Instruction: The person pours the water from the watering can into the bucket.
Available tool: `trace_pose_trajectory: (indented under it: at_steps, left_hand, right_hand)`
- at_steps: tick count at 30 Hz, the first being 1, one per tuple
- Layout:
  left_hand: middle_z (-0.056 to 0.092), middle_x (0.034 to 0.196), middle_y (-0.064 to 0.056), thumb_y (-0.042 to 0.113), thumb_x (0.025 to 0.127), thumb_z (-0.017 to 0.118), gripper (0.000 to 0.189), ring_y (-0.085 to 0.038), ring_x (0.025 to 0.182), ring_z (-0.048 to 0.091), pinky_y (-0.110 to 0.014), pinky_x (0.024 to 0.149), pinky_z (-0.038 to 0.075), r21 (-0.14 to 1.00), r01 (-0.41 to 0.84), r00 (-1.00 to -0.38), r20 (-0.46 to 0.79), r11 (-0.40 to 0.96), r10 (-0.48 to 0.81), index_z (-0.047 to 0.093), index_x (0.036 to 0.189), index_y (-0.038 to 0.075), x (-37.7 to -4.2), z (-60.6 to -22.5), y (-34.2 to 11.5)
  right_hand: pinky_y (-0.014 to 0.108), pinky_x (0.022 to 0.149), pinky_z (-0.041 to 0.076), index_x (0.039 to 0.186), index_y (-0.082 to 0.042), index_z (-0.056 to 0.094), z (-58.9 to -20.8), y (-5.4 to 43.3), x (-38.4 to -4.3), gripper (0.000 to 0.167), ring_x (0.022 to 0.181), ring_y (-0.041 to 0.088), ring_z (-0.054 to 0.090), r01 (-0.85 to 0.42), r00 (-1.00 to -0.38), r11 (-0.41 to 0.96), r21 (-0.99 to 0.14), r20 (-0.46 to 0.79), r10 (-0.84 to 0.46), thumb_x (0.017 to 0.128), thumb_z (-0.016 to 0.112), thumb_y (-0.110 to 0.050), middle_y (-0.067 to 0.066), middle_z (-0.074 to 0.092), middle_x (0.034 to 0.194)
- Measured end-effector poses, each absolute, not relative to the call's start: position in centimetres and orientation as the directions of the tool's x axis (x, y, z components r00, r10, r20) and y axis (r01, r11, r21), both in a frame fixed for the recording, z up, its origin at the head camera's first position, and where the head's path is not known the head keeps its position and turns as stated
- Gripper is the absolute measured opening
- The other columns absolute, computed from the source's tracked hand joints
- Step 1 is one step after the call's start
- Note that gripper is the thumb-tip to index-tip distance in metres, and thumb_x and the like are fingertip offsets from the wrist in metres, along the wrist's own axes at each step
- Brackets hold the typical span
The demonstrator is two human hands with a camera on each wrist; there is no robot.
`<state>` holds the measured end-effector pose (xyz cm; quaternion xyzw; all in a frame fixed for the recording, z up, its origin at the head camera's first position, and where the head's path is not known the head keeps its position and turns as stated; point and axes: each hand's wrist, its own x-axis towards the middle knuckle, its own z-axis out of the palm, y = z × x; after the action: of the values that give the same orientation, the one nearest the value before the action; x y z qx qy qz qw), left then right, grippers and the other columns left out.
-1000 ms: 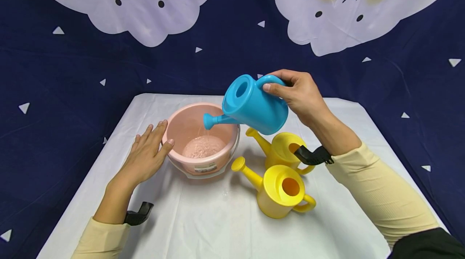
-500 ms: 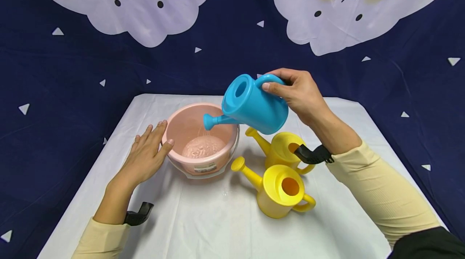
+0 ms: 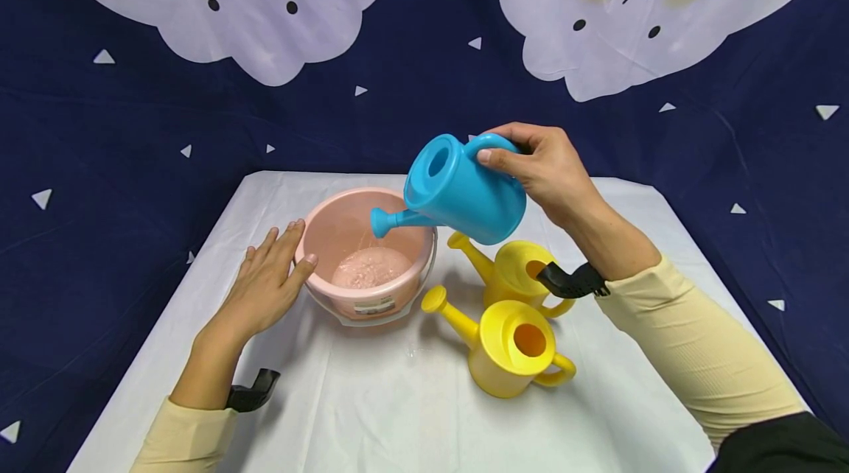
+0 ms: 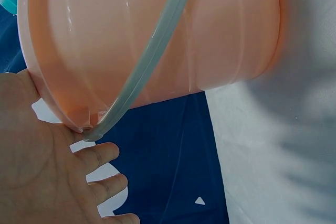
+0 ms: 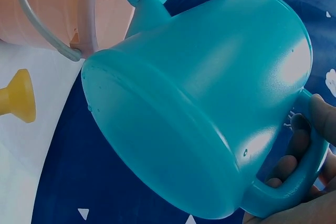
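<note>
My right hand (image 3: 547,171) grips the handle of a blue watering can (image 3: 467,193), its fingers curled round the handle in the right wrist view. The can (image 5: 199,98) is tilted to the left, with its spout over the pink bucket (image 3: 368,296). Thin streams of water fall from the spout head (image 3: 381,223) onto rippling water (image 3: 371,268) in the bucket. My left hand (image 3: 265,289) rests with straight, spread fingers against the bucket's left rim. In the left wrist view, its fingertips are right by the rim and the grey bail handle (image 4: 152,56).
Two yellow watering cans stand upright right of the bucket: one in front (image 3: 507,370) and one behind (image 3: 511,281), partly under my right wrist. A white cloth (image 3: 371,414) covers the table. Behind it hangs a dark blue backdrop (image 3: 424,112) with clouds.
Water keeps falling from the spout and the ripples in the bucket shift. My right hand and the blue watering can have risen very slightly; my left hand stays put.
</note>
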<state>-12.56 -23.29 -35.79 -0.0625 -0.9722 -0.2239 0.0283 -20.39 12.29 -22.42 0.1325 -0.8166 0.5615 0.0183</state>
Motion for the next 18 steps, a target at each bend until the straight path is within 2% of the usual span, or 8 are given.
trace_pose_trajectory:
  at_steps: [18]
  left_hand:
    - [0.015,0.159,-0.011,0.053,0.1,0.025,0.066,-0.038,0.148,0.004,-0.064,0.113,0.001,0.434,0.14,-0.99,0.085,0.89,0.115,0.007,0.153,0.019,-12.57,-35.85,-23.39]
  right_hand:
    - [0.04,0.097,0.046,0.111,-0.009,0.068,-22.24,12.09,-20.43,0.037,0.105,0.02,0.058,-0.246,-0.962,0.349,-0.904,0.182,-0.205,0.081,0.074,-0.03,0.005,0.068,0.108]
